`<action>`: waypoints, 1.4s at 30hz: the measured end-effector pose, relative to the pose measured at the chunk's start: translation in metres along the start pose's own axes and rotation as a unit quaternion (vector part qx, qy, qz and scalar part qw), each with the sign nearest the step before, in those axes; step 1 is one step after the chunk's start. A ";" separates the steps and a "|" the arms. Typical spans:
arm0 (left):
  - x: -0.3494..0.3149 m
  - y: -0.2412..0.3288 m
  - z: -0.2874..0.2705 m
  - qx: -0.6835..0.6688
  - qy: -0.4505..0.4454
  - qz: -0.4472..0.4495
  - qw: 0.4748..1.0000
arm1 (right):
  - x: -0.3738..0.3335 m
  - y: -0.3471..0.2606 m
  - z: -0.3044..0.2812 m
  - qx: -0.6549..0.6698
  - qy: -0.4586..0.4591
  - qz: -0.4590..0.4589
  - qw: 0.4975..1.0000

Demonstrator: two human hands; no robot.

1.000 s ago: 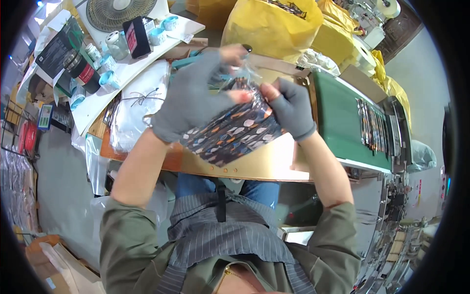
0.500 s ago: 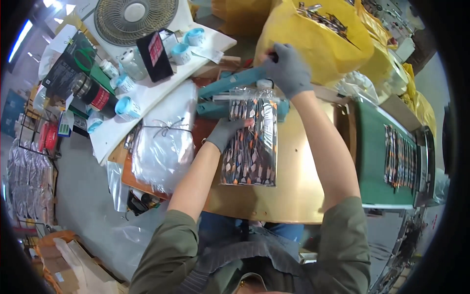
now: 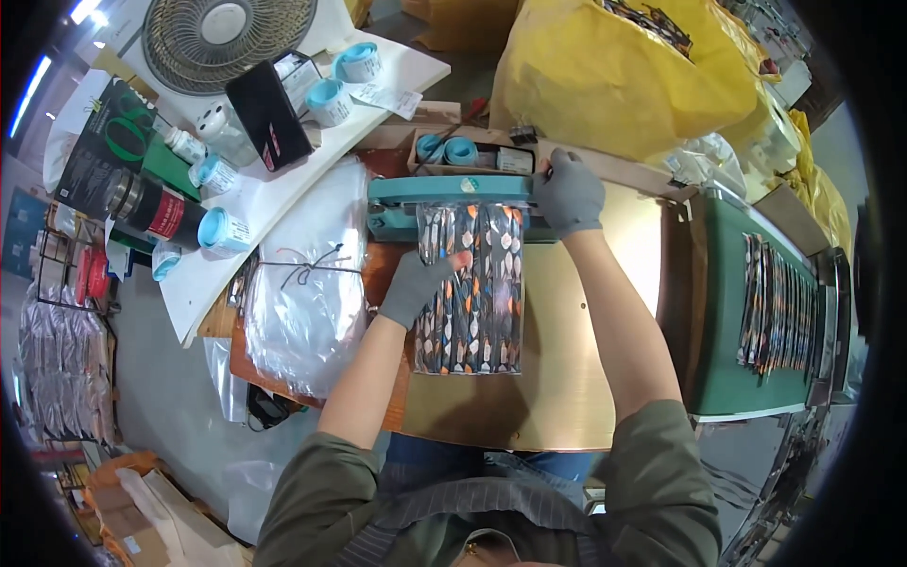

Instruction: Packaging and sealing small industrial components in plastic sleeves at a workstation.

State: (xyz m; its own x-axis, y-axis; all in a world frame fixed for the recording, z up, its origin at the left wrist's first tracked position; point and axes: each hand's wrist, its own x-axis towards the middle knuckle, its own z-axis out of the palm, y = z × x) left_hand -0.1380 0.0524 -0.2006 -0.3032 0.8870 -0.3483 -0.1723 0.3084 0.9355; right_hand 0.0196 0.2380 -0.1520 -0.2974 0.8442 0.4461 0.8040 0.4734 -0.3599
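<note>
Bench (image 3: 572,397) with a partly gold-coloured top carries a tied stack of clear bags (image 3: 302,326) at left and a teal sealer (image 3: 389,225) toward the back. A clear-wrapped pack of dark patterned strips (image 3: 472,321) lies with its far end at the sealer's bar (image 3: 435,189). The left hand (image 3: 416,288) clamps the pack's left edge, thumb on top; the right hand (image 3: 570,197) is closed round the bar's right end.

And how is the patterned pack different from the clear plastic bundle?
The patterned pack is dark with orange and white shapes; the plastic bundle is whitish and see-through. The left hand holds the patterned pack; no hand touches the plastic bundle. A dark cord ties the plastic bundle; none shows around the patterned pack. Both are longer than wide.
</note>
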 end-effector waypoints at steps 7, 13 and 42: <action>0.000 0.072 -0.048 0.207 0.398 0.413 0.793 | -0.026 0.008 -0.018 0.201 -0.007 0.068 0.977; 0.071 0.155 -0.126 0.378 0.594 0.270 0.657 | -0.221 -0.027 -0.014 0.435 -0.145 0.017 0.889; -0.160 -0.059 -0.155 0.547 0.063 0.127 0.825 | -0.283 -0.021 -0.045 0.224 -0.129 -0.137 0.956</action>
State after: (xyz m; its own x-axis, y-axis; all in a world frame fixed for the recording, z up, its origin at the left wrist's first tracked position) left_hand -0.2242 -0.1606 -0.2095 -0.3060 0.9493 -0.0716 0.8396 0.3046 0.4497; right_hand 0.1100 -0.0222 -0.2343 -0.6293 0.6793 0.3774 0.3935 0.6974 -0.5990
